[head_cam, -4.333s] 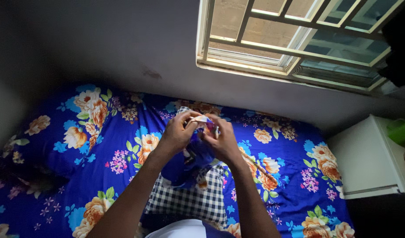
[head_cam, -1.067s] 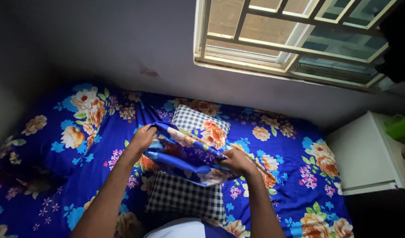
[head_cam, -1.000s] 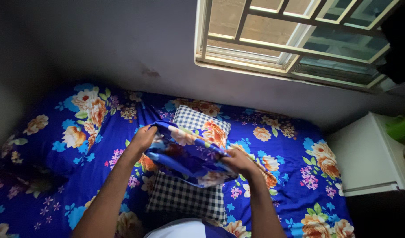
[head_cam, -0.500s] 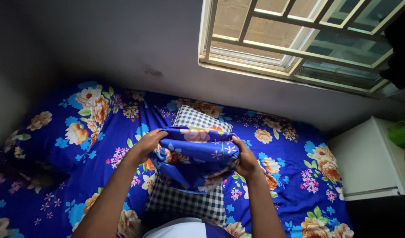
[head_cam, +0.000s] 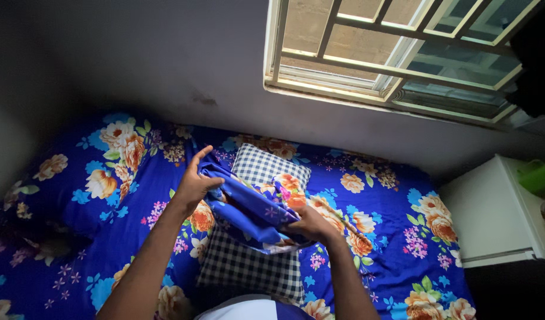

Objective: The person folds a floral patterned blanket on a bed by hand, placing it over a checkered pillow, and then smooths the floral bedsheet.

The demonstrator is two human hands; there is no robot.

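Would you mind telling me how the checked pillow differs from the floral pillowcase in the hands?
The checked pillow has a dark-and-white grid and lies flat on the bed; the floral pillowcase is blue with orange flowers, bunched and held up by the left hand and right hand. The pillowcase matches the bedsheet.

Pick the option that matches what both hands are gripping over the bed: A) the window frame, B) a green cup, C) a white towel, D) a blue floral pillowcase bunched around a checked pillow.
D: the left hand and right hand both clutch the blue floral pillowcase, gathered over the checked pillow.
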